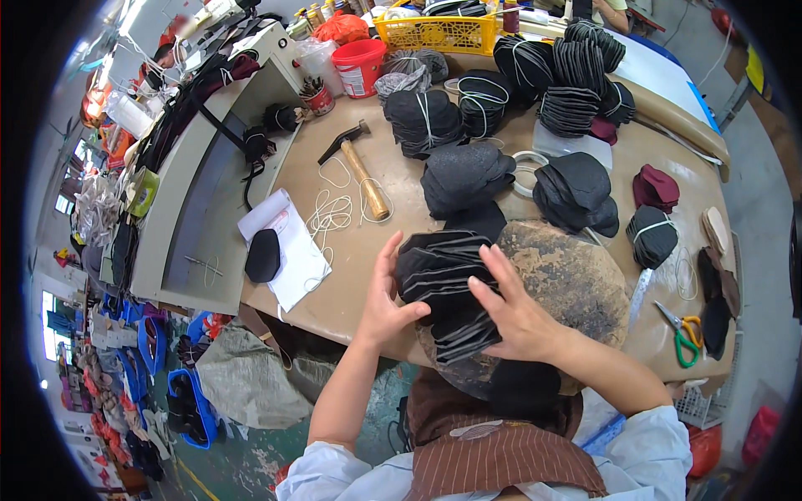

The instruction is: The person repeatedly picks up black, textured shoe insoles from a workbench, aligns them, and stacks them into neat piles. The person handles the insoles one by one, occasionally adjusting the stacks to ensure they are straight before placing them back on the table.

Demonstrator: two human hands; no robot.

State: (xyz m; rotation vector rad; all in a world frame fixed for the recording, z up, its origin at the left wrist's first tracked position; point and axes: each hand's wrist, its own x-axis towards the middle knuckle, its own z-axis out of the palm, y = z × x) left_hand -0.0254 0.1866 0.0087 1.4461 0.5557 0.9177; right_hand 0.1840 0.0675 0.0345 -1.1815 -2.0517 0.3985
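My left hand curves round the left side of a loose stack of black fabric pieces, its thumb near the lower edge. From the right, my right hand presses against the same stack, with its fingers slightly spread. The stack's thin layers fan out unevenly, showing pale edges. It sits over the left part of a round, worn block at the table's front edge. Another black piece lies on the block's near edge, below my right wrist. One more dark piece shows just beyond the stack.
Further back on the table stand tied black bundles and loose dark piles. To the left lie a hammer, white string and paper. Scissors and a tied bundle lie at the right.
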